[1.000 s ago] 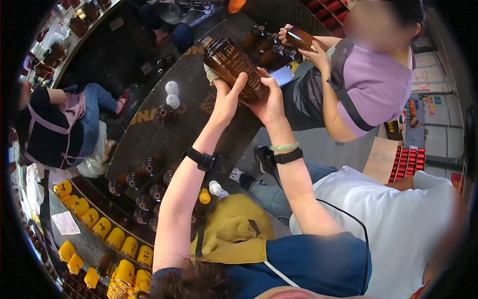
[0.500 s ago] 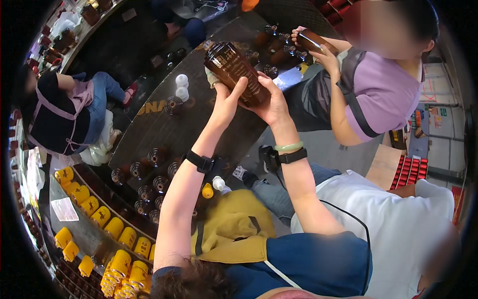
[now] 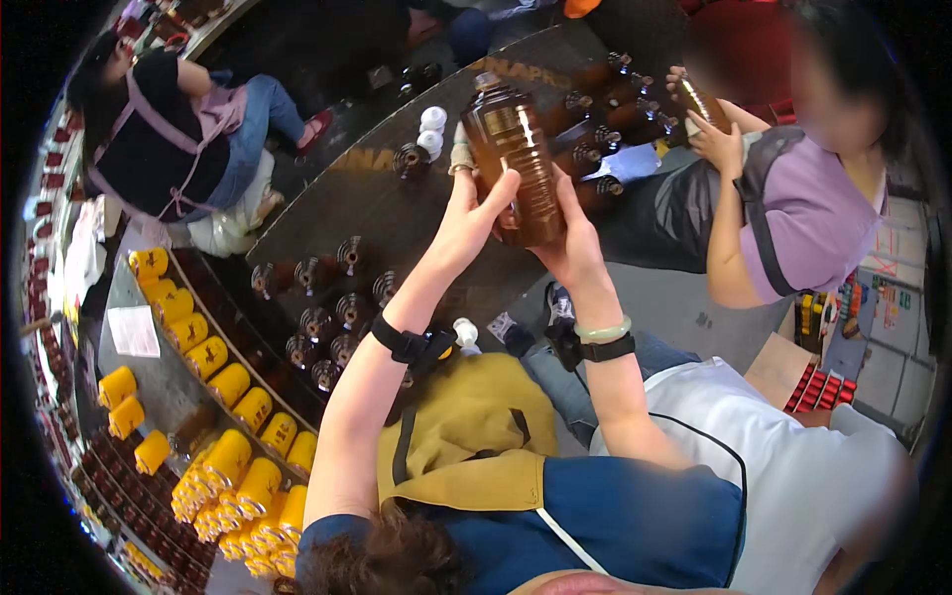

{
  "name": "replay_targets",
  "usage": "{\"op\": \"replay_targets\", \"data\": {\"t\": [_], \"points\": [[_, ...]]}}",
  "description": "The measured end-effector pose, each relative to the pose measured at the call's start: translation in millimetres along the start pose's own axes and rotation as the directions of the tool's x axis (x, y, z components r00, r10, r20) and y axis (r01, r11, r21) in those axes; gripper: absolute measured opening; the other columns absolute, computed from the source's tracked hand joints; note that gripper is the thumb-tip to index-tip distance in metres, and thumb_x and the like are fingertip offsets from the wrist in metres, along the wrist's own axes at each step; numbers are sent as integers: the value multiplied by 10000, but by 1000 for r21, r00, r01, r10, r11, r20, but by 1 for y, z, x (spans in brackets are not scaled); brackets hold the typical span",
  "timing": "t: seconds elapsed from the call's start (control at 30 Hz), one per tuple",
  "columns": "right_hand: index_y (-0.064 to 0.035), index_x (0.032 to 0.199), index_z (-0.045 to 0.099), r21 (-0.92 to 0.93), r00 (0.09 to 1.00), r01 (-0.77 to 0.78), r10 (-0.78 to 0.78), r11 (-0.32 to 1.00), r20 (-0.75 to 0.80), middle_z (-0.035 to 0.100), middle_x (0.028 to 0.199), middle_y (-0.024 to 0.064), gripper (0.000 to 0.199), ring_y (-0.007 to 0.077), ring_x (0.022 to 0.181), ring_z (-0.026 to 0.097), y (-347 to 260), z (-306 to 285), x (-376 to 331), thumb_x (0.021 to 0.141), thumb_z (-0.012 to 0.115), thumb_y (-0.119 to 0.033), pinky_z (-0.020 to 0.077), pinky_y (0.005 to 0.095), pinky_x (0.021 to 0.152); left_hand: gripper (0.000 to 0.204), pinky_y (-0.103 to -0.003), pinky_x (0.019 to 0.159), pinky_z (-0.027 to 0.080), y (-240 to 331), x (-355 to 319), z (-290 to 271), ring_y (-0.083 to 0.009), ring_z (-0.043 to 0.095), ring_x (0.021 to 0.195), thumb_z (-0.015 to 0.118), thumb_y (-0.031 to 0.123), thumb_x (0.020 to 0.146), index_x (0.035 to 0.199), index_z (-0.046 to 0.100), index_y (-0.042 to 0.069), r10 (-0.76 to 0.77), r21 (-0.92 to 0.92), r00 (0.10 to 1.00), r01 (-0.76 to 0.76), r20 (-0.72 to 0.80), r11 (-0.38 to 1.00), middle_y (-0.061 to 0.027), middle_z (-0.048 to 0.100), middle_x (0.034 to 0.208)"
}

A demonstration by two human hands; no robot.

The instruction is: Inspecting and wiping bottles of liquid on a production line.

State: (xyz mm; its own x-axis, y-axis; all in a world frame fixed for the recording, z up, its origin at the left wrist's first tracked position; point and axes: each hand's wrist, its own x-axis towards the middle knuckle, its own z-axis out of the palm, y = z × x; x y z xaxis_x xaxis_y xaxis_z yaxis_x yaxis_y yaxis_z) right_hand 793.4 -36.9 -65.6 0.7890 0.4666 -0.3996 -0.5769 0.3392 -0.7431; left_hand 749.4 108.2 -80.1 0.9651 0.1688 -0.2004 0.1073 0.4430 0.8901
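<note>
Held up over the dark table (image 3: 307, 218) is a brown, see-through bottle (image 3: 511, 144), its narrow neck pointing away from me. My left hand (image 3: 474, 216) grips its left side near the base, thumb laid across the front. A pale cloth-like covering (image 3: 461, 154) shows at the left fingertips. On the other side, my right hand (image 3: 573, 236) wraps the lower right part of the bottle. Beyond the hands, more brown bottles (image 3: 585, 154) lie on the table. Two white round items (image 3: 431, 132) sit to the left of the held bottle.
Brown bottles (image 3: 315, 322) stand in a group left of my forearms. Yellow cans (image 3: 228, 382) line a curved bench at the lower left. A co-worker (image 3: 793, 203) at right handles another brown bottle (image 3: 702, 101); another person (image 3: 169, 139) sits at far left. A white-clad person (image 3: 754, 446) is close on my right.
The bottle has turned in my hands; the side with pale print has given way to a glossy, ribbed-looking side. In the picture, both hands and the bottle sit farther right and slightly lower.
</note>
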Motion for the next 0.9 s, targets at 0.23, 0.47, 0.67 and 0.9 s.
{"op": "replay_targets", "data": {"t": [0.23, 0.47, 0.67, 0.9], "points": [[3, 1459, 419, 563, 814, -567, 304, 601, 495, 590, 1278, 280, 654, 491, 1047, 645, 39, 25, -41, 1055, 319, -502, 628, 565, 760, 642, -409, 1030, 430, 8, -50, -35, -214, 520, 1260, 330, 588, 1053, 1504, 407, 137, -25, -302, 997, 2, -73, 953, -86, 545, 1414], [74, 1484, 322, 605, 694, -717, 279, 347, 663, 455, 1369, 365, 698, 504, 1088, 581, 74, 43, -57, 1031, 373, -455, 650, 503, 785, 565, -331, 860, 521, 15, -88, -66, -176, 600, 1125, 384, 537, 1060, 1468, 429, 149, -168, -400, 985, 137, -45, 906, -61, 598, 1294], [85, 1476, 326, 500, 645, -762, 419, 412, 639, 474, 1373, 357, 679, 521, 1137, 596, 68, 49, -65, 1046, 338, -440, 593, 577, 901, 533, -314, 943, 482, 40, -112, -65, -146, 564, 1183, 454, 347, 1075, 1535, 321, 112, -116, -462, 987, 51, -113, 885, -50, 557, 1352], [-45, 1506, 369, -180, 903, -339, 373, 923, 214, 519, 1449, 142, 741, 280, 1272, 573, 53, 83, -77, 1044, 260, -615, 544, 482, 972, 614, -295, 1019, 471, 43, -126, -71, -124, 582, 1196, 590, 266, 1033, 1549, 331, 58, 23, -373, 955, -138, -297, 917, -62, 579, 1367]]}}
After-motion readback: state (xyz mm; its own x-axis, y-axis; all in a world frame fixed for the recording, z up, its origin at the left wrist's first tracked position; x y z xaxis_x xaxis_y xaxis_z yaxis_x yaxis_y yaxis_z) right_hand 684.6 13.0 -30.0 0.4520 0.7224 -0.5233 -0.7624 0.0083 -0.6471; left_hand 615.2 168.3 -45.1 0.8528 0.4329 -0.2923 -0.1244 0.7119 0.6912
